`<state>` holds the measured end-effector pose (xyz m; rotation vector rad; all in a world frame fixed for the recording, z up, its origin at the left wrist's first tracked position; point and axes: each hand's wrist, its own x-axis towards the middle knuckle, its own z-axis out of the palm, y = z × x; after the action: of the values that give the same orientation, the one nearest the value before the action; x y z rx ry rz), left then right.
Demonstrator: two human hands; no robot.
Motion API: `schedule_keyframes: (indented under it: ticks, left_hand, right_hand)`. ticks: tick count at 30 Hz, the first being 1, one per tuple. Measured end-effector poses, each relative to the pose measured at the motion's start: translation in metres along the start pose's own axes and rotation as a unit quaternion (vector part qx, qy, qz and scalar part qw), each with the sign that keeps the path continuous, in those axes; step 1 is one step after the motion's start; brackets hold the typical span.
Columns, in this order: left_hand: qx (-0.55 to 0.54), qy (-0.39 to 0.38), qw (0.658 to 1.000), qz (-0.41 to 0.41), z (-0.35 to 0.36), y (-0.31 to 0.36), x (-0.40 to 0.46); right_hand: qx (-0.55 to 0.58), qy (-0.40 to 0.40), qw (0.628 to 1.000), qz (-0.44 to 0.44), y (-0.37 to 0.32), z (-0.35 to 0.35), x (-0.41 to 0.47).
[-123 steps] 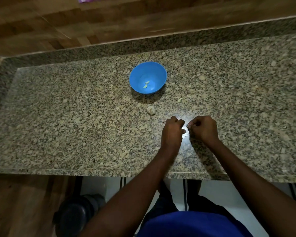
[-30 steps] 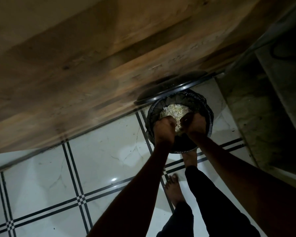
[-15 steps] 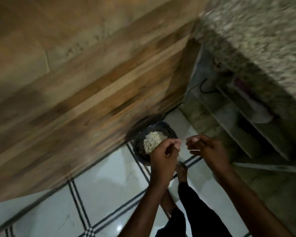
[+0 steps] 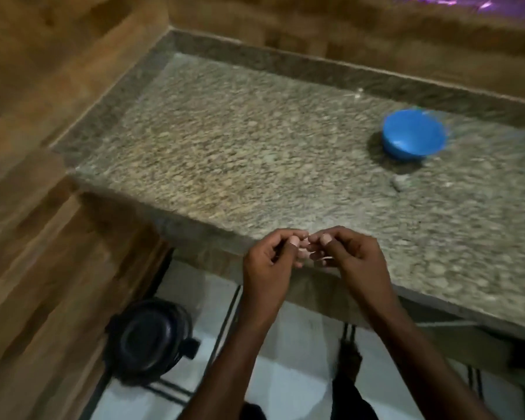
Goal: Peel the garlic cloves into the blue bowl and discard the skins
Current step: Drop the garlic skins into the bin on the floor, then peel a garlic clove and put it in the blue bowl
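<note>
Low on the left, a black bin (image 4: pixel 149 339) is sitting on the floor with its lid shut. Our left hand (image 4: pixel 265 262) and right hand (image 4: pixel 353 257) are meeting at the near edge of the stone counter (image 4: pixel 225 153), fingers curled, tips touching. We cannot tell what they are pinching, if anything. Far right, the blue bowl (image 4: pixel 414 136) is waiting, and a garlic piece (image 4: pixel 400 182) is lying just near it. We think we should be reaching for that piece next, gripping it softly, and peeling close to the bowl. Everything is looking blurry, so we are not seeing inside the bowl.
</note>
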<state>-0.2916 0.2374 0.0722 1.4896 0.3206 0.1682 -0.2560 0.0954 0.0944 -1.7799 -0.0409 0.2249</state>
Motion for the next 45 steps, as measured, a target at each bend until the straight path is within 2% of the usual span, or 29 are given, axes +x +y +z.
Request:
schedule_keyframes:
  ticks: [8, 13, 16, 19, 22, 26, 27, 29, 31, 33, 39, 45]
  left_hand:
    - [0.021, -0.106, 0.993, -0.049, 0.217, -0.011, 0.03]
    - [0.063, -0.122, 0.987, -0.085, 0.3, -0.045, 0.064]
    - [0.141, -0.123, 0.981, -0.054, 0.33, -0.065, 0.087]
    - [0.274, -0.109, 0.955, 0.025, 0.346, -0.08, 0.109]
    - [0.4, -0.119, 0.901, 0.119, 0.35, -0.092, 0.125]
    - [0.497, -0.161, 0.827, 0.208, 0.345, -0.101, 0.128]
    - [0.501, -0.169, 0.817, 0.228, 0.343, -0.104, 0.129]
    - [0.492, -0.175, 0.82, 0.237, 0.338, -0.106, 0.133]
    - [0.47, -0.155, 0.836, 0.239, 0.333, -0.106, 0.139]
    - [0.449, -0.123, 0.852, 0.239, 0.328, -0.102, 0.144]
    - [0.454, -0.1, 0.86, 0.211, 0.31, -0.105, 0.157]
    - [0.447, -0.095, 0.873, 0.171, 0.297, -0.107, 0.155]
  right_hand:
    - [0.03, 0.133, 0.989, 0.053, 0.052, -0.215, 0.036]
    - [-0.013, 0.167, 0.983, 0.079, 0.095, -0.29, 0.071]
    - [-0.068, 0.182, 0.977, 0.092, 0.119, -0.317, 0.099]
    - [-0.155, 0.193, 0.965, 0.088, 0.135, -0.331, 0.138]
    - [-0.229, 0.19, 0.951, 0.081, 0.147, -0.335, 0.183]
    - [-0.331, 0.136, 0.933, 0.029, 0.151, -0.332, 0.23]
    - [-0.355, 0.119, 0.927, 0.02, 0.151, -0.33, 0.237]
    - [-0.395, 0.097, 0.914, 0.018, 0.152, -0.328, 0.248]
    - [-0.404, 0.09, 0.91, 0.021, 0.15, -0.327, 0.253]
    - [-0.383, 0.09, 0.919, 0.019, 0.139, -0.325, 0.257]
    - [-0.283, 0.128, 0.947, -0.079, 0.079, -0.295, 0.298]
    - [-0.383, 0.048, 0.921, -0.047, 0.061, -0.258, 0.347]
